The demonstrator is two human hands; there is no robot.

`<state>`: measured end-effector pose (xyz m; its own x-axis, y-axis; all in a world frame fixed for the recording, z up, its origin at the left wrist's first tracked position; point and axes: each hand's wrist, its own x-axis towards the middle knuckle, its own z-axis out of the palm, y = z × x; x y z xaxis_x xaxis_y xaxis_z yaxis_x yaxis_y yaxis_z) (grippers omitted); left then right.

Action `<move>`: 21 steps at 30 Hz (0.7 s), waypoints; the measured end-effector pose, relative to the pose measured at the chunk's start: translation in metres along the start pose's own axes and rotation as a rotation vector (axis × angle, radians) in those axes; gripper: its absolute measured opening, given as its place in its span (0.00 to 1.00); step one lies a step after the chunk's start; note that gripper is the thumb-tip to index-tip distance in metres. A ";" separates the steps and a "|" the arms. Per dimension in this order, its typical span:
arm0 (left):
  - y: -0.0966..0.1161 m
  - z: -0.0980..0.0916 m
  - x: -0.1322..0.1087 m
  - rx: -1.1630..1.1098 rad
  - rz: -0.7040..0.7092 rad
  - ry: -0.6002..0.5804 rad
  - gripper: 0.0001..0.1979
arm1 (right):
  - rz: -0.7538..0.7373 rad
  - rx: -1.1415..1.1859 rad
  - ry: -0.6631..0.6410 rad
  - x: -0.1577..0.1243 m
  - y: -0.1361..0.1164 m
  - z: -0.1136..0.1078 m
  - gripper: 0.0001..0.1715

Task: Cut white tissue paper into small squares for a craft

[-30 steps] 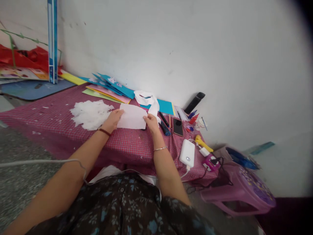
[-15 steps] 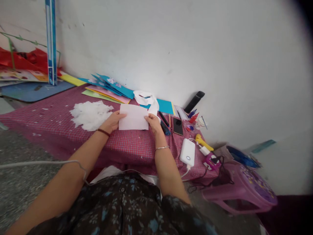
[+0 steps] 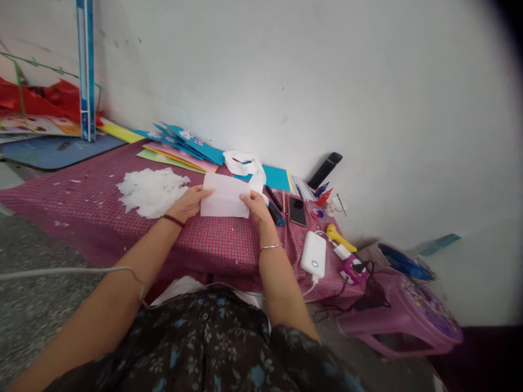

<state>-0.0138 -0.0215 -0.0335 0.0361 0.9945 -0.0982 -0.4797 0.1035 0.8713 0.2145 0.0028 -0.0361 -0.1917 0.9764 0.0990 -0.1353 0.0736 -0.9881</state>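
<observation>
A white sheet of paper is held between both hands just above the red checked tablecloth. My left hand pinches its left edge, thumb on top. My right hand grips its right edge with the fingers closed on it. A heap of torn white paper scraps lies just left of my left hand.
Coloured paper sheets are stacked by the wall. Pens, a phone, a white power bank, a yellow tool and a charger with cables lie to the right. A purple bag sits on the floor.
The sheet has shifted slightly right and tilted up a little between the hands. Both hands keep their grip and have barely moved.
</observation>
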 end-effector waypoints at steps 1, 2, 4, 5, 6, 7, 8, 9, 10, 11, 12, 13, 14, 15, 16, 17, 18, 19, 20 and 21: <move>0.000 0.000 0.000 -0.003 0.003 -0.001 0.09 | 0.000 -0.004 0.009 0.000 0.000 0.000 0.22; 0.000 0.000 0.001 -0.005 0.006 -0.002 0.09 | 0.000 -0.009 0.017 0.000 -0.001 0.000 0.21; -0.001 0.000 0.001 -0.010 0.011 -0.003 0.09 | 0.002 -0.018 0.027 0.000 -0.002 0.000 0.20; -0.001 0.000 0.002 -0.011 0.012 -0.002 0.09 | 0.003 -0.022 0.030 0.000 -0.002 0.000 0.20; -0.001 0.000 0.002 -0.011 0.012 -0.003 0.09 | 0.003 -0.027 0.033 0.000 -0.003 0.000 0.19; -0.001 -0.001 0.002 -0.011 0.012 -0.005 0.10 | 0.003 -0.031 0.034 0.000 -0.003 0.000 0.19; -0.001 -0.001 0.002 -0.012 0.012 -0.007 0.10 | 0.003 -0.034 0.034 -0.001 -0.004 0.001 0.18; -0.002 -0.001 0.002 -0.015 0.013 -0.008 0.10 | 0.001 -0.036 0.034 -0.001 -0.004 0.001 0.18; -0.001 -0.001 0.002 -0.019 0.014 -0.009 0.10 | 0.001 -0.037 0.032 -0.001 -0.004 0.001 0.18; -0.001 -0.001 0.002 -0.024 0.014 -0.009 0.10 | 0.000 -0.036 0.029 -0.001 -0.005 0.001 0.18; -0.001 -0.001 0.002 -0.029 0.015 -0.009 0.10 | -0.001 -0.035 0.026 -0.001 -0.005 0.001 0.18; -0.001 -0.001 0.002 -0.033 0.015 -0.008 0.11 | -0.002 -0.034 0.023 -0.001 -0.005 0.002 0.17; -0.001 -0.001 0.001 -0.034 0.015 -0.007 0.11 | -0.003 -0.034 0.021 -0.001 -0.005 0.002 0.17; 0.000 0.000 0.001 -0.033 0.016 -0.006 0.11 | -0.004 -0.034 0.019 -0.002 -0.004 0.002 0.17; 0.000 0.000 0.001 -0.030 0.016 -0.006 0.12 | -0.004 -0.036 0.017 -0.002 -0.004 0.003 0.16; 0.000 0.000 0.001 -0.026 0.016 -0.007 0.12 | -0.003 -0.037 0.016 -0.002 -0.004 0.003 0.16; 0.000 0.000 0.001 -0.022 0.015 -0.008 0.12 | -0.002 -0.039 0.015 -0.002 -0.005 0.003 0.16; 0.000 0.000 0.000 -0.018 0.014 -0.010 0.12 | -0.002 -0.040 0.014 -0.002 -0.005 0.004 0.16; 0.000 0.001 0.000 -0.015 0.015 -0.013 0.11 | -0.002 -0.041 0.012 -0.003 -0.005 0.004 0.16; 0.000 0.001 0.000 -0.011 0.017 -0.013 0.11 | -0.003 -0.042 0.011 -0.003 -0.006 0.005 0.17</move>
<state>-0.0132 -0.0216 -0.0328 0.0395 0.9962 -0.0770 -0.4899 0.0865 0.8675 0.2113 -0.0013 -0.0303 -0.1805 0.9784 0.1004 -0.0951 0.0842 -0.9919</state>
